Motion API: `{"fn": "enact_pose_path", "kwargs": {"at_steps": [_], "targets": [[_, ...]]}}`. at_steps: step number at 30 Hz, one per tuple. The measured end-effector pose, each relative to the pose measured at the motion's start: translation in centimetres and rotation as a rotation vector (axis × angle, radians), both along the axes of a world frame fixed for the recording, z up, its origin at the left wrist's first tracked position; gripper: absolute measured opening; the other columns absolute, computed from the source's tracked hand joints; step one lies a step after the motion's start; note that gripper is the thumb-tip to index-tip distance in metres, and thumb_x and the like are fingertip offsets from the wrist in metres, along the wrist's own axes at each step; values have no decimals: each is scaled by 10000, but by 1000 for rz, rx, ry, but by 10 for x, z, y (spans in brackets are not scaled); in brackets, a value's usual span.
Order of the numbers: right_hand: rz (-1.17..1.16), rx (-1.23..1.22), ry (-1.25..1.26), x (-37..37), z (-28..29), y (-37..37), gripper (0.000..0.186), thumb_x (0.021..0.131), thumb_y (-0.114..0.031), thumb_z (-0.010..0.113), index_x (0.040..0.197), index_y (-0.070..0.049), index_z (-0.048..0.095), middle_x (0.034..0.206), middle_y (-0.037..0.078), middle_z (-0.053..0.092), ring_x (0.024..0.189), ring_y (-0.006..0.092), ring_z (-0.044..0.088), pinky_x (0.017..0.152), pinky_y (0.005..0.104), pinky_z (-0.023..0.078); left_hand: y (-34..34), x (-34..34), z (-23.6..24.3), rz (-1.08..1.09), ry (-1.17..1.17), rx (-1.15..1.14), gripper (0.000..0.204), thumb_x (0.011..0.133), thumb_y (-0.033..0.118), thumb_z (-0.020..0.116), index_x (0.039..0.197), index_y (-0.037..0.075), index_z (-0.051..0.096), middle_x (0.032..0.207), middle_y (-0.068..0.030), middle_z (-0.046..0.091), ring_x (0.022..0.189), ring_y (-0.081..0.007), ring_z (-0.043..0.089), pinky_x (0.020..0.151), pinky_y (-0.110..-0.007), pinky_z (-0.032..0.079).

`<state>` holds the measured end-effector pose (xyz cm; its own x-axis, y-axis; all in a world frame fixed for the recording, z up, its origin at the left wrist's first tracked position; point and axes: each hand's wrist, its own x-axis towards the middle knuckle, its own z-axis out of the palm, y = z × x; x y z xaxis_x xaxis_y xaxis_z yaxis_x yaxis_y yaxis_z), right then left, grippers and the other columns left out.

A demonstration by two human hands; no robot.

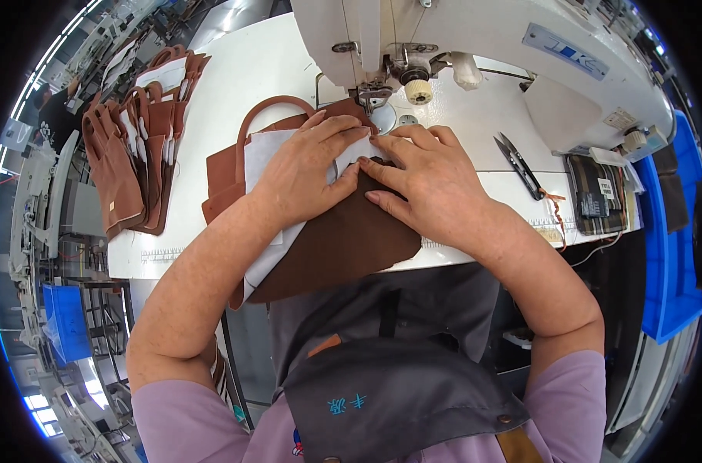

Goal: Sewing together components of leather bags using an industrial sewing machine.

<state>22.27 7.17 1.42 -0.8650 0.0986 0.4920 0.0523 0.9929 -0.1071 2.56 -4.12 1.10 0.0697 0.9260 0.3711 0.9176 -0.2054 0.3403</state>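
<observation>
An unfinished brown handbag (pixel 226 176) with a curved handle lies beneath the sewing machine's needle area (pixel 372 99). White lining (pixel 263 154) and a dark brown panel (pixel 343 247) fold over it toward me. My left hand (pixel 312 166) rests on the white lining, its fingers and thumb closed around the folded edge. Close beside it, my right hand (pixel 436 181) pinches the same edge where dark panel and lining meet. Both sets of fingertips are just on the near side of the presser foot. The fold's underside is hidden.
Several brown bag pieces with handles (pixel 119 170) are stacked at the left of the white table (pixel 212 85). Black thread snips (pixel 519 166) lie on the right, near a plaid pouch (pixel 590 193). A blue bin (pixel 650 270) stands beyond the table's right edge.
</observation>
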Motion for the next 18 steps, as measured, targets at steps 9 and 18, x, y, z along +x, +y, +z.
{"fn": "enact_pose_path", "kwargs": {"at_steps": [9, 18], "targets": [[-67, -6, 28, -18, -4, 9, 350, 835, -329, 731, 1096, -96, 756, 1154, 121, 673, 1114, 259, 578, 935, 394, 420, 24, -28, -2, -67, 12, 27, 452, 822, 129, 652, 1265, 37, 632, 1293, -176, 609, 1223, -362, 570, 1155, -486, 365], [-113, -59, 17, -23, -4, 10, 349, 853, -346, 718, 1118, -122, 757, 1153, 102, 654, 1057, 251, 579, 896, 382, 419, 32, -39, -3, -59, 28, 32, 448, 808, 130, 670, 1245, 36, 654, 1209, -175, 635, 1159, -365, 598, 1028, -445, 473]]}}
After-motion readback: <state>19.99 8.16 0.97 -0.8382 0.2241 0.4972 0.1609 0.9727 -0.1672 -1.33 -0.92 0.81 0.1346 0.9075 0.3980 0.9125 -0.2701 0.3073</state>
